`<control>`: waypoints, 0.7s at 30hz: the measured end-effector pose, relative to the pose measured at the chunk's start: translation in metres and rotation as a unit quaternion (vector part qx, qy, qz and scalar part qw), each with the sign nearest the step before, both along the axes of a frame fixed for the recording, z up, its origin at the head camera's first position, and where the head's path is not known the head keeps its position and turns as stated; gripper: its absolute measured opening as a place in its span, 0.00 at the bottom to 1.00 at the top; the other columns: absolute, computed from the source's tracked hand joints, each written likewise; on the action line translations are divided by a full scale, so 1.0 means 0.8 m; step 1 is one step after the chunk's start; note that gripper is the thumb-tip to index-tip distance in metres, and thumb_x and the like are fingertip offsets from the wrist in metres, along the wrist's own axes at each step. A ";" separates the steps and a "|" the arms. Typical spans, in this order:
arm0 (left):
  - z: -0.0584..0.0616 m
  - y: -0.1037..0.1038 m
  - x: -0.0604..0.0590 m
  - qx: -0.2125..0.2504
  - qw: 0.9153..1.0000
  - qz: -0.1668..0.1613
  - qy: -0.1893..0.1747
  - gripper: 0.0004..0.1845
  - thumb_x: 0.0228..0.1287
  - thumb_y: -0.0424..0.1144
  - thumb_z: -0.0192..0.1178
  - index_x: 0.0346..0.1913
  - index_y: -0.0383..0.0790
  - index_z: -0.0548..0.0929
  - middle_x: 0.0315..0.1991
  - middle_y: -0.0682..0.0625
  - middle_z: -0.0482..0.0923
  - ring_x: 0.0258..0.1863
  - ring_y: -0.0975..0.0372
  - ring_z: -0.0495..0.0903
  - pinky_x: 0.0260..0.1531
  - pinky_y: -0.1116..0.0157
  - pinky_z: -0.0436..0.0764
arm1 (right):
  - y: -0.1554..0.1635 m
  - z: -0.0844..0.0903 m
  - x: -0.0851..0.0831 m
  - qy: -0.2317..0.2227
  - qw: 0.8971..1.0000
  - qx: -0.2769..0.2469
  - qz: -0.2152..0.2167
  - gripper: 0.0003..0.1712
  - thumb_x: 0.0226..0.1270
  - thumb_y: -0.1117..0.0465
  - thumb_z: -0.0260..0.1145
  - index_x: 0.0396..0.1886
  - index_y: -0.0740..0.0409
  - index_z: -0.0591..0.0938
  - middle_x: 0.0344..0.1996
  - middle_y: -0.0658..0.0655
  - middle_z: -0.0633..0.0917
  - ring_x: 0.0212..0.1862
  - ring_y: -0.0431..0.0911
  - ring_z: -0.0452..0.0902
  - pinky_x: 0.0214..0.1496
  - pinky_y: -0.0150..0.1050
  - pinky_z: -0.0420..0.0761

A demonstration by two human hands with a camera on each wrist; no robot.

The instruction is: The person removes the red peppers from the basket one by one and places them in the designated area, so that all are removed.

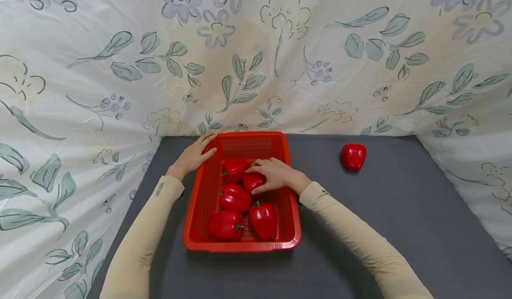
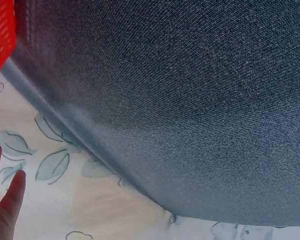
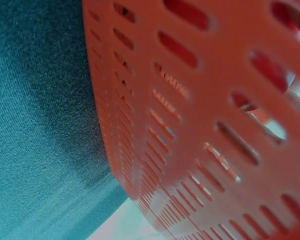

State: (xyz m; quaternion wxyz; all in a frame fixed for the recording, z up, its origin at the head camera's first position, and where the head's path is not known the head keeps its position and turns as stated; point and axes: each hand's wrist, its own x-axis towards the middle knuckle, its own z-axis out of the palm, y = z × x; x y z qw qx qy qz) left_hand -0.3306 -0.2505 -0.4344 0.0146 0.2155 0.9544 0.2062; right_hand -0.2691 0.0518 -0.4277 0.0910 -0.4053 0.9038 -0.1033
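In the head view, my right hand (image 1: 274,173) reaches over the right side of a red plastic basket (image 1: 294,228) and grips a red bell pepper (image 1: 253,181), fingers on its far side and thumb on its near side. Around it in the basket lie several more red bell peppers, among them one (image 1: 235,170) just to its left and one (image 1: 264,221) nearer the front. My left hand (image 1: 193,156) rests at the far left rim with its fingers extended. Only a few left fingers (image 2: 12,195) show in the left wrist view.
A single red bell pepper (image 1: 353,157) sits on the dark grey table (image 1: 400,219), to the right of the basket. Floral cloth (image 1: 248,68) hangs behind the table and along both sides. The basket's slotted wall (image 3: 190,125) fills much of the right wrist view.
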 end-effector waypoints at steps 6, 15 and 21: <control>0.002 0.001 0.003 0.005 1.000 0.001 -0.002 0.32 0.69 0.53 0.44 0.73 0.53 0.51 0.73 0.50 0.47 0.68 0.48 0.57 0.63 0.44 0.59 | 0.001 -0.001 0.001 0.002 1.000 -0.003 0.004 0.37 0.52 0.37 0.66 0.62 0.41 0.72 0.59 0.52 0.72 0.58 0.45 0.69 0.59 0.45 0.67; 0.002 0.002 0.007 0.003 1.000 0.002 0.001 0.32 0.69 0.53 0.44 0.73 0.52 0.52 0.73 0.50 0.47 0.68 0.48 0.57 0.63 0.43 0.59 | 0.003 0.002 0.004 0.006 1.000 -0.008 0.013 0.35 0.53 0.38 0.66 0.61 0.42 0.74 0.58 0.52 0.73 0.57 0.45 0.70 0.59 0.46 0.68; 0.002 0.003 0.011 0.004 1.000 0.002 0.001 0.32 0.69 0.54 0.44 0.73 0.53 0.51 0.73 0.49 0.48 0.68 0.48 0.57 0.62 0.43 0.59 | 0.006 0.004 0.006 0.001 1.000 -0.024 0.013 0.35 0.52 0.40 0.67 0.60 0.43 0.74 0.58 0.52 0.74 0.55 0.45 0.70 0.57 0.45 0.69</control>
